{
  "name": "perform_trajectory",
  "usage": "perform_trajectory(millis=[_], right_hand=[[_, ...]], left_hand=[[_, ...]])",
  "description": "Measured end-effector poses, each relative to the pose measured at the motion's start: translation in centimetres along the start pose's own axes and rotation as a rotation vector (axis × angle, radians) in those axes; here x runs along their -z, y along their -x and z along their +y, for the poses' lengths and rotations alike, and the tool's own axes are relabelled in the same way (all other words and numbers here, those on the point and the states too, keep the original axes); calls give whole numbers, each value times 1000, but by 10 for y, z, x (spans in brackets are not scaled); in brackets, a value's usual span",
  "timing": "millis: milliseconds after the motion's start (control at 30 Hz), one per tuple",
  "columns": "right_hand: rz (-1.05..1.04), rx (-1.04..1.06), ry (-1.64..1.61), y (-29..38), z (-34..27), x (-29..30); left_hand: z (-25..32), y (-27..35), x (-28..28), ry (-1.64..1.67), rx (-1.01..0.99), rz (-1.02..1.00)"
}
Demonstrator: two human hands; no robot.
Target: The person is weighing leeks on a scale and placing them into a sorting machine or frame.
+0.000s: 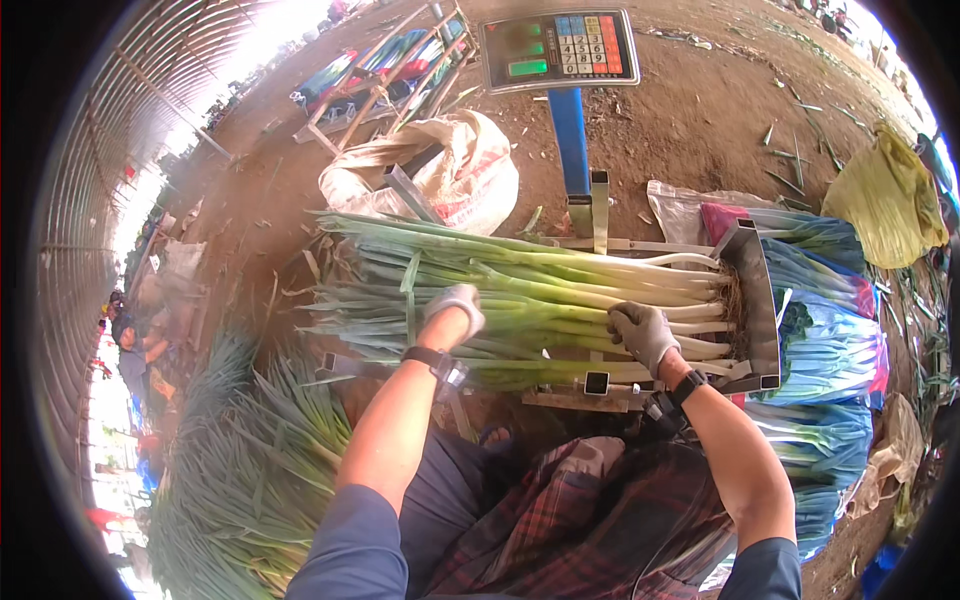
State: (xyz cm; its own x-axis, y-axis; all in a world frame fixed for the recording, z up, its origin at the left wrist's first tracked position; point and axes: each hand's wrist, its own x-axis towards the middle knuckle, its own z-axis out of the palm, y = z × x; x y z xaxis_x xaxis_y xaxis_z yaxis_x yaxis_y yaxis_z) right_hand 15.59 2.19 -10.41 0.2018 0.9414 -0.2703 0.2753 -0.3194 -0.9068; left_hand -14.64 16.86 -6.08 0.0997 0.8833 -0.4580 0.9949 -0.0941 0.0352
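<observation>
A layer of long green onions [525, 285] lies across a metal frame in front of me, green leaves to the left and white stalks with roots to the right. The roots are up against an upright metal end plate [752, 307]. My left hand [455, 309], in a pale glove, is over the leafy part; its fingers are turned away and hidden. My right hand [643, 331], gloved as well, has its fingers curled onto the white stalks. Behind the frame, a weighing scale's display [559, 51] stands on a blue post [568, 142].
Loose green onions [247, 465] are heaped at lower left. Bundles in blue wrapping [825, 345] lie to the right, near a yellow bag [885, 199]. Beyond the leaves sits a woven sack [472, 169], with a rack of bundles [382, 71] farther off. A person [135, 360] is at far left.
</observation>
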Motion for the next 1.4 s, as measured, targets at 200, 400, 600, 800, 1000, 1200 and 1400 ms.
perform_trajectory(millis=[200, 400, 600, 800, 1000, 1200, 1400], right_hand=[[0, -35, -29, -5, 1, -1], [-6, -33, -37, -8, -5, -6], [189, 283, -123, -21, -2, -8], [256, 539, 459, -52, -7, -5], [122, 466, 679, -78, -15, -1], [81, 468, 1034, -94, -12, -8], [97, 525, 1131, -101, -3, -11]], left_hand=[[-32, -6, 28, 301, 351, 231], [-69, -34, 14, 39, 503, 801], [-4, -2, 54, 99, 290, 518], [12, -9, 18, 260, -311, 688], [31, -32, -22, 25, -747, 634], [7, -61, -33, -87, -685, 621], [-15, -78, -31, 48, -553, 663]])
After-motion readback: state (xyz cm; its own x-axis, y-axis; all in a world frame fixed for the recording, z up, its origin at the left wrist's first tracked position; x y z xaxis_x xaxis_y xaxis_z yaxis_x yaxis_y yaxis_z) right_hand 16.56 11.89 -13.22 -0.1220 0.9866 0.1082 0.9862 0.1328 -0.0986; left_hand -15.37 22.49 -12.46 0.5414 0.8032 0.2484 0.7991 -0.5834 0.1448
